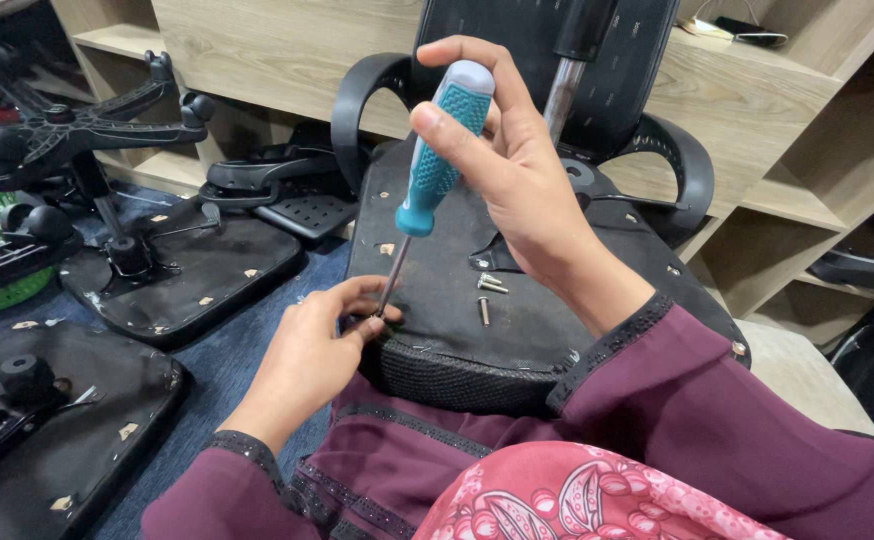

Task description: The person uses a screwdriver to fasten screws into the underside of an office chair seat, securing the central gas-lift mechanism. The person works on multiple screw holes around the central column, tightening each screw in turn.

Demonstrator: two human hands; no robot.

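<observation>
Head view: right hand [517,170] grips the teal-handled screwdriver [435,165], tip at the near edge of the upturned seat [437,270]. Left hand [319,350] pinches closed around the shaft tip. Three loose screws [487,292] lie on the seat.

Inventory by count: one screwdriver [441,150] with a teal grip; three loose screws [488,290] on the upturned seat [517,330]; seats in view — three, this one plus two [187,270] [57,440] on the floor; one wheeled base [67,130]; hands — two.
</observation>
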